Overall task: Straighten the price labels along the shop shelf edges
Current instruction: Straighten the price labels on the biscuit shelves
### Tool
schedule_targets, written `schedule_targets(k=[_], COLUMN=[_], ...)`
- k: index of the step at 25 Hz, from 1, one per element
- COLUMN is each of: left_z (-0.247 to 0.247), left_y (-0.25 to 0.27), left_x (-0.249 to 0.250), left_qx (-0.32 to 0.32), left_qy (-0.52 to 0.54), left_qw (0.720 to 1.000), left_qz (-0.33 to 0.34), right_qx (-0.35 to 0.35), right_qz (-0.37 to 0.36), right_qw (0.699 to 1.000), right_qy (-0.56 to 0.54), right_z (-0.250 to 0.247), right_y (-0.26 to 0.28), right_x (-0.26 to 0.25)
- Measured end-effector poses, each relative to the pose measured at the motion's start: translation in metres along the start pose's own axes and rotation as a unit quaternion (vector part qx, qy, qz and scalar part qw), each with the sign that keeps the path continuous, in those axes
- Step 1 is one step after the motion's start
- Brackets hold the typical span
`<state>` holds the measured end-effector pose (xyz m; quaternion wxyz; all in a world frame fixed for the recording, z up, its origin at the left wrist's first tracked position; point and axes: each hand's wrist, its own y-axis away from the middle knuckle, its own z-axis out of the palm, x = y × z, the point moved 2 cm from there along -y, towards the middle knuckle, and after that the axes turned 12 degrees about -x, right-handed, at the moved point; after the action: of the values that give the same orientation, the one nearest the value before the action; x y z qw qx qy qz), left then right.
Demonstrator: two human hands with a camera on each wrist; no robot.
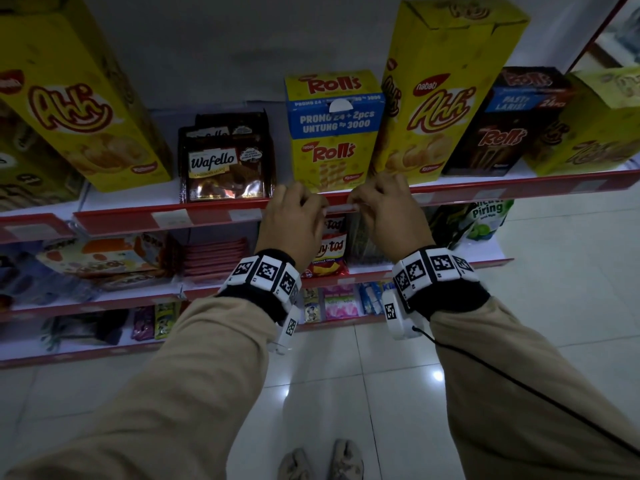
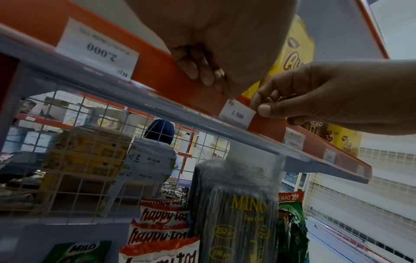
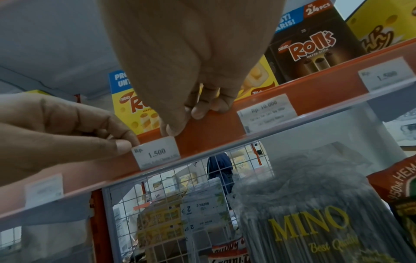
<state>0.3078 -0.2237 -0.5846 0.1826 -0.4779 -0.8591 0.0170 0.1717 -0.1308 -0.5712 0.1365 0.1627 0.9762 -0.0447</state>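
The price label (image 3: 155,153) reading 1.500 sits in the clear strip along the red shelf edge (image 1: 221,216), just below the yellow box of rolls (image 1: 332,133). I have a hand at each end of it so I can level it from both sides at once. My left hand (image 1: 294,220) has its fingers curled, with the thumb tip against the label's left end. From these views I can't tell whether a finger closes behind the label as a real pinch. My right hand (image 1: 388,213) is curled over the top of the shelf edge, its thumb tip touching the label's upper right corner, which steadies that end while the other slides. The label looks close to square with the strip, so I judge this one nearly done. To the right along the same edge sits another label (image 3: 266,111) marked 10.000, well apart. On the shelf below stand a chip bag (image 1: 329,251) and a dark packet (image 3: 315,213).
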Motion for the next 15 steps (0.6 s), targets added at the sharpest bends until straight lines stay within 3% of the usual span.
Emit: schedule_targets(k=[9,15], left_z=[-0.007,-0.027], left_y=[0.01,0.016], left_x=[0.0,-0.012], left_qx=[-0.016,-0.043], left_qy=[0.019,0.002], left_qw=[1.0,0.998], left_qz=[0.011,0.038], right_qx=[0.06,0.049], right_qz=[-0.015,-0.001], right_qw=[0.998,0.999], right_qy=[-0.03,0.008], right_z=[0.008,0.008], right_y=[0.013,0.009], right_x=[0.003,-0.018])
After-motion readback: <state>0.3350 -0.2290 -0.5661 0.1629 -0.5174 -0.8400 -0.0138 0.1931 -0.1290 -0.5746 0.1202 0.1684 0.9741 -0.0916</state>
